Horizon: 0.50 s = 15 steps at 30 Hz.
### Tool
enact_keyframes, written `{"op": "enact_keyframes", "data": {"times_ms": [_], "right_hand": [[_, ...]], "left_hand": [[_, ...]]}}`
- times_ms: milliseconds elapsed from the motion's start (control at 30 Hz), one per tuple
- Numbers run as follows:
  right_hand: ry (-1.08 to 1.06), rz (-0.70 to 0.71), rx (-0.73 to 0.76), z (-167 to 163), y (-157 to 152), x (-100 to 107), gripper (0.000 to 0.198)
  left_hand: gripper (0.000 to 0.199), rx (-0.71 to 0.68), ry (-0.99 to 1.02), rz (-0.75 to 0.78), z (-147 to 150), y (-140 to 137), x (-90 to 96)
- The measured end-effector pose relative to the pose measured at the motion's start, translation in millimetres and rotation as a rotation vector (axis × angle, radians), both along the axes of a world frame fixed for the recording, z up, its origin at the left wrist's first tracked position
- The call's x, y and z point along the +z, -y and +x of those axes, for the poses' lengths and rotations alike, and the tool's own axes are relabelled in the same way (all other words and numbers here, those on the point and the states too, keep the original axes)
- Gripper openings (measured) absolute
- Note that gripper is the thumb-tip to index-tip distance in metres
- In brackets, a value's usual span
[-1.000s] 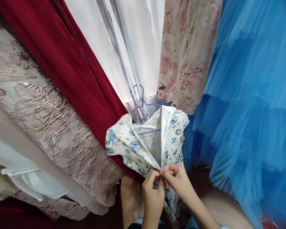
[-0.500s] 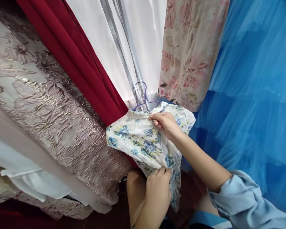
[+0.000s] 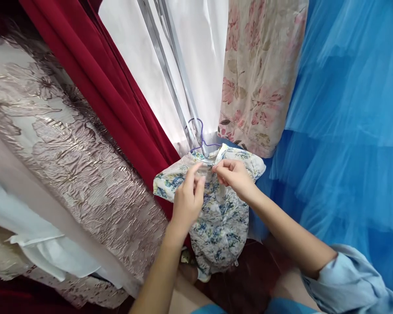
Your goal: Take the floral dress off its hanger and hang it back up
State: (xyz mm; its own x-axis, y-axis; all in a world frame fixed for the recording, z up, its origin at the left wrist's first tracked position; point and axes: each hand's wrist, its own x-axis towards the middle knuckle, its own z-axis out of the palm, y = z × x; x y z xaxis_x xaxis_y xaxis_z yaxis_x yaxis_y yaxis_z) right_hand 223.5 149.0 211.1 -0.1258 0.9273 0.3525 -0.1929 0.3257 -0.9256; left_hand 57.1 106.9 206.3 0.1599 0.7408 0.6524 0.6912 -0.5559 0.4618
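Where the right hand (image 3: 234, 176) meets the neckline: thumb and fingers pinch the garment's upper edge, tight and narrow, between the two shoulders; one pinch, at the centre
Left hand (image 3: 188, 198): one, just beside the right and a little lower; thumb and forefinger part by a narrow gap, the other fingers curled; its forefinger tip is near the neckline; whether it touches the cloth I cannot say
Floral garment (image 3: 219, 222): one, hanging in the middle, under and between both hands; white ground, many blue flowers, bits of yellow and green; two short sleeves spread, one to each side
Purple hanger (image 3: 202, 131): one, slim; its single hook rises above the neckline, the lower part hidden in the cloth; whether the hook is caught on anything is unclear
Metal bars (image 3: 163, 65): two, slanting down behind the hook; white cloth (image 3: 199, 52) behind them
Light-blue sleeve (image 3: 353, 279): one seen, rolled up at the right elbow
Left of the bars: one long red cloth (image 3: 111, 113); beyond it, one pale pink fabric (image 3: 85, 161) with raised, shiny flowers
Right of the bars: one beige cloth (image 3: 258, 87) with pink flowers; beyond it, blue tulle (image 3: 340, 131) in several tiers
Below: dark red floor (image 3: 239, 279)
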Motion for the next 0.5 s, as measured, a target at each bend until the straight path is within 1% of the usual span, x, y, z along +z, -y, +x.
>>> {"op": "enact_keyframes", "data": {"times_ms": [67, 133, 200, 267, 300, 367, 433, 500], "right_hand": [[0.044, 0.051, 0.005, 2, -1, -2, 0.014], [0.078, 0.090, 0.005, 0, -4, -5, 0.015], [0.125, 0.135, -0.035, -6, -10, -14, 0.016], [0.215, 0.168, -0.116, -15, -14, -29, 0.016], [0.269, 0.174, -0.154, -19, -16, -39, 0.016], [0.364, 0.169, -0.192, -23, -15, -59, 0.017], [0.417, 0.154, -0.183, -21, -10, -78, 0.018], [0.448, 0.136, -0.160, -15, 0, -90, 0.018]], "left_hand": [[0.028, -0.061, -0.090, 0.022, 2, -19, 17.1], [0.017, -0.083, -0.074, 0.042, 8, -30, 22.9], [0.013, -0.100, 0.085, 0.037, 15, -33, 24.7], [0.012, -0.120, 0.323, 0.035, 16, -32, 29.5], [0.011, -0.124, 0.445, 0.060, 14, -32, 33.8], [0.011, -0.115, 0.643, 0.143, -2, -37, 43.9], [0.010, -0.065, 0.759, 0.223, -31, -49, 50.3], [0.009, 0.069, 0.819, 0.277, -67, -64, 46.9]]}}
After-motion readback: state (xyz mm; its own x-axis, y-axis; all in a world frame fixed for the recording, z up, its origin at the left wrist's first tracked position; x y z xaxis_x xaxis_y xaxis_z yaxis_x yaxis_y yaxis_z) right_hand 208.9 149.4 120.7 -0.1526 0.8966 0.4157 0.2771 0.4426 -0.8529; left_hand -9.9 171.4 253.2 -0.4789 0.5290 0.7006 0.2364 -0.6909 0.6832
